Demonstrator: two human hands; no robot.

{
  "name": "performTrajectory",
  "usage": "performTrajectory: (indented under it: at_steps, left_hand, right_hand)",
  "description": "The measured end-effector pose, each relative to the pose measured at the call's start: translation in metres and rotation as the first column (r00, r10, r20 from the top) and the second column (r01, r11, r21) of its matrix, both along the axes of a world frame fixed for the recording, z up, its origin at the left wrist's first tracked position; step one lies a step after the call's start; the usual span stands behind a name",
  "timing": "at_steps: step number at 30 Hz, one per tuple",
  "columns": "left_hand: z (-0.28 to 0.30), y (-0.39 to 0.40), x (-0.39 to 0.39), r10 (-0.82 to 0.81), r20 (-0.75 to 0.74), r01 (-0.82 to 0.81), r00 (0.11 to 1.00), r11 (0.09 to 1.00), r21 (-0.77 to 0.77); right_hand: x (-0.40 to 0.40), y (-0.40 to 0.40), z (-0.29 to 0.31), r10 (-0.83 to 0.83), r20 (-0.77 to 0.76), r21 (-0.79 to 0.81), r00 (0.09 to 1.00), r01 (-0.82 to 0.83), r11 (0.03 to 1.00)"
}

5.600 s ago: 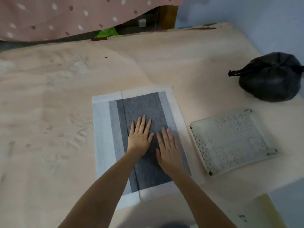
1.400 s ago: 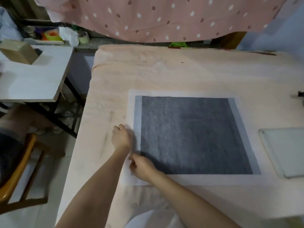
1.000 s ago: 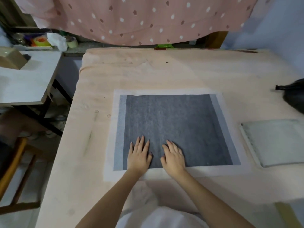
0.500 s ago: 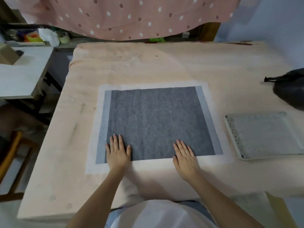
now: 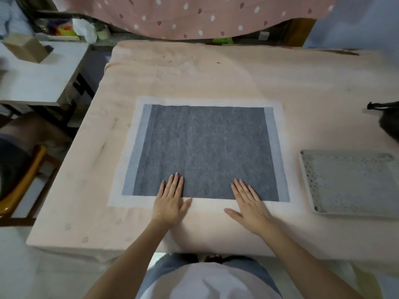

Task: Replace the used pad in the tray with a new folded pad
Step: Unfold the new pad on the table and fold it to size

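Observation:
A new pad [image 5: 205, 147], dark grey with a white border, lies fully unfolded and flat on the peach-covered table [image 5: 302, 87]. My left hand [image 5: 171, 201] rests flat on the pad's near edge, fingers spread, holding nothing. My right hand [image 5: 248, 201] lies flat on the same edge a little to the right, also with nothing in it. A pale green perforated tray [image 5: 349, 184] sits on the table to the right of the pad, apart from both hands.
A black tied bag [image 5: 388, 119] sits at the far right edge. A white side table [image 5: 38, 76] with a small box stands to the left, with a wooden chair [image 5: 19, 186] below it. A pink dotted cloth [image 5: 194, 16] hangs behind the table.
The pad went from folded in a narrow strip to fully spread out. Both hands smoothed it, and now rest flat on its near edge, closer together than half a second ago.

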State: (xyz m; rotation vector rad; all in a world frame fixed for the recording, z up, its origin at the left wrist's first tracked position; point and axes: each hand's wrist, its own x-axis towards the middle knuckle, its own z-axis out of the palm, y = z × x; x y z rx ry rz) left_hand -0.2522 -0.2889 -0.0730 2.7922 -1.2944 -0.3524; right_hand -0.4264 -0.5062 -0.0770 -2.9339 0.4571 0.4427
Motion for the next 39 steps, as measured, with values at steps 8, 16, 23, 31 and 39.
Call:
performTrajectory:
  at_steps: [8, 16, 23, 31, 39]
  left_hand:
    - [0.009, -0.018, -0.028, -0.324, 0.068, 0.328, 0.944, 0.943, -0.051]
    - [0.021, -0.031, -0.025, -0.452, 0.186, 0.466, 0.873, 0.884, -0.042]
    - [0.029, -0.008, 0.000, -0.396, 0.305, 0.438, 0.866, 0.896, -0.079]
    - [0.048, 0.011, 0.023, -0.190, 0.329, 0.295, 0.925, 0.906, -0.305]
    - [0.052, 0.038, 0.039, -0.049, 0.277, 0.144, 0.960, 0.931, -0.335]
  right_hand:
    - [0.005, -0.003, 0.007, 0.039, 0.033, -0.029, 0.999, -0.038, 0.999]
    - [0.016, 0.000, 0.021, -0.030, 0.127, 0.047, 0.991, 0.024, 0.999]
    - [0.004, -0.006, 0.027, 0.027, 0.189, 0.033, 0.982, -0.034, 0.999]
    - [-0.005, 0.025, 0.023, -0.045, 0.348, -0.082, 0.936, 0.078, 0.994]
    - [-0.022, 0.007, 0.027, -0.253, 0.526, -0.057, 0.812, 0.330, 0.942]
